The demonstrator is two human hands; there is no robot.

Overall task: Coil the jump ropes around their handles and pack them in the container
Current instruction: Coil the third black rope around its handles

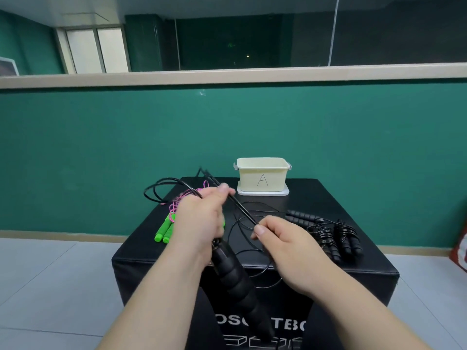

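A head-worn wide-angle view looks forward and down, close over the black box (316, 198), edges apparently lens-bowed.

Matte black: ribbed handle (237, 281), thin cord (242, 210), coiled ropes (336, 236) at right.
Bright green: paired handles (164, 229); their string (177, 202) pink.
container (262, 178): pale cream-yellow, thin dark letter "A" drawn on front.
lid (262, 193) under it: white.
box (353, 253): black, white lettering and white outline marks on front.
wall (101, 147): teal green; ledge (227, 77) beige.
floor (50, 274): pale grey tiles, thin dark joints.
object at right edge (461, 251): red with white.
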